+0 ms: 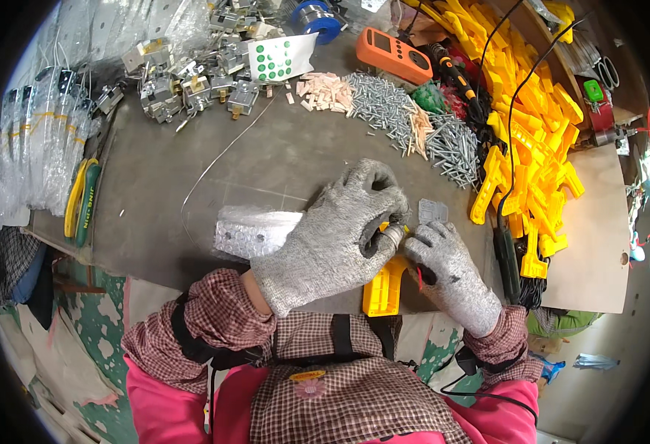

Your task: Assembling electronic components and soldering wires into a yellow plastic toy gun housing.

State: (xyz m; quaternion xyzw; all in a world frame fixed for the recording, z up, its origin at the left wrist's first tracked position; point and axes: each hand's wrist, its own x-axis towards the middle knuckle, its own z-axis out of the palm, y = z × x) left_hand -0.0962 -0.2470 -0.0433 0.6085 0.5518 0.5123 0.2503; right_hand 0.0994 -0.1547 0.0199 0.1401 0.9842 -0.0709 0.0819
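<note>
My left hand (332, 237), in a grey knit glove with dark worn patches, curls its thumb and fingers around the upper end of a yellow plastic handle-shaped part (384, 290). Its fingertips pinch close together, and what lies between them is hidden. Just right of it, my right hand (450, 272), gloved alike, has its fingers bent in against the part's right side. A thin red bit shows beside that palm; I cannot make out what the fingers hold. Beyond the right fingertips lies a small clear plastic piece (433, 211). A bubble-wrapped packet (254, 231) rests beside my left wrist.
Yellow plastic parts (536, 148) pile up at right, near a black-handled tool (506, 263) with a cord. Screws (391, 103), pale small blocks (325, 92) and an orange meter (393, 55) lie beyond. Metal lock-like units (192, 81) and green-yellow pliers (82, 200) occupy the left.
</note>
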